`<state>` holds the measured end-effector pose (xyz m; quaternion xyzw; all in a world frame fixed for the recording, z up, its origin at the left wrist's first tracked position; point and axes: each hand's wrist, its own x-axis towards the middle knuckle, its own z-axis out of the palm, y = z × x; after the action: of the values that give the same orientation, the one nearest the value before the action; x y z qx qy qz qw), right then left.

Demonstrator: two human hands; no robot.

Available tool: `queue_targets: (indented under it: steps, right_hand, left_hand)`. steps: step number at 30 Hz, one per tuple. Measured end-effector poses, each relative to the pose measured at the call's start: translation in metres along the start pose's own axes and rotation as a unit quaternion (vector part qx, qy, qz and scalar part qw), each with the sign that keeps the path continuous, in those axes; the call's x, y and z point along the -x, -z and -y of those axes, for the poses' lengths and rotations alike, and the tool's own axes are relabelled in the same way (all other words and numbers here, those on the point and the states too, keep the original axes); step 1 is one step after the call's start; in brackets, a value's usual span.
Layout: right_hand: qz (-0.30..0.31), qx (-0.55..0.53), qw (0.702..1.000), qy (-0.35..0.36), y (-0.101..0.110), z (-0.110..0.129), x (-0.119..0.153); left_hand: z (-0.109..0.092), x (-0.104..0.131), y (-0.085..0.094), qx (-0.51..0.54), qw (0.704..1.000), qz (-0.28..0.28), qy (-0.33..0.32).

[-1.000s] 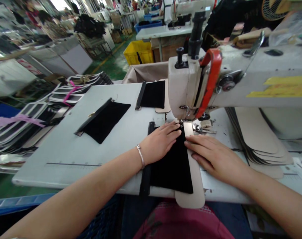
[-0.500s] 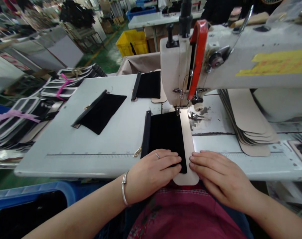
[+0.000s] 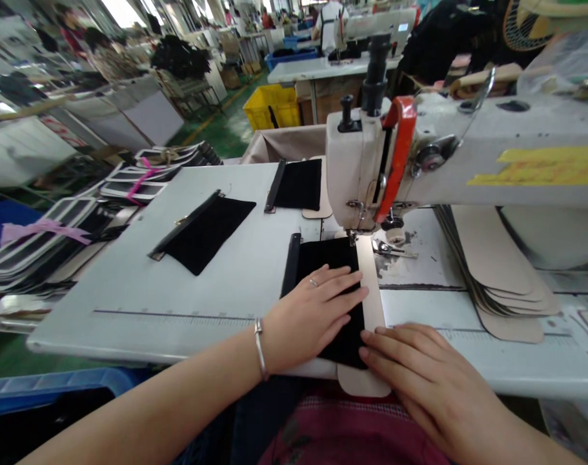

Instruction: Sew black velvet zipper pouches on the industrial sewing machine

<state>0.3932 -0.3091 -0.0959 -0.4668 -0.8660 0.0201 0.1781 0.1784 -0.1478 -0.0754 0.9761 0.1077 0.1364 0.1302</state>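
A black fabric piece (image 3: 330, 253) with a dark zipper strip (image 3: 290, 265) on its left edge lies over a beige panel (image 3: 370, 274), both reaching under the presser foot of the sewing machine (image 3: 354, 161). My left hand (image 3: 313, 316) lies on the black fabric with its fingers spread, fingertips by the fabric's right edge. Lower down, my right hand (image 3: 429, 368) rests flat, its fingertips on the beige panel and the fabric's edge. Farther back on the table (image 3: 177, 329) are two more black pieces (image 3: 206, 236) (image 3: 301, 184), the rear one beside beige material.
A stack of beige panels (image 3: 501, 271) is right of the needle. Bundles tied with pink strips (image 3: 42, 229) stand off the table's left side. A blue bin (image 3: 66, 384) is at lower left, a yellow crate (image 3: 272, 106) beyond the table. People are in the background.
My left hand has moved up the black fabric, and its fingers have spread. My right hand's fingertips now touch the fabric's edge. The camera view has tilted upward.
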Motion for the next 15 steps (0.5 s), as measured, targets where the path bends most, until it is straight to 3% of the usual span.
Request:
queue_targets:
  steps: [7, 12, 15]
  right_hand:
    - [-0.006, -0.011, 1.0, -0.007, 0.003, -0.005, -0.008]
    - [0.002, -0.013, 1.0, -0.021, 0.0, -0.011, -0.013]
    - [-0.008, -0.018, 0.999, -0.031, -0.001, -0.016, -0.013]
  left_hand:
    - [0.023, -0.018, -0.009, -0.054, 0.998, 0.039, 0.021]
    - [0.025, -0.02, -0.007, -0.074, 0.997, 0.035, 0.018]
    - [0.018, -0.012, -0.002, -0.033, 0.999, 0.025, -0.007]
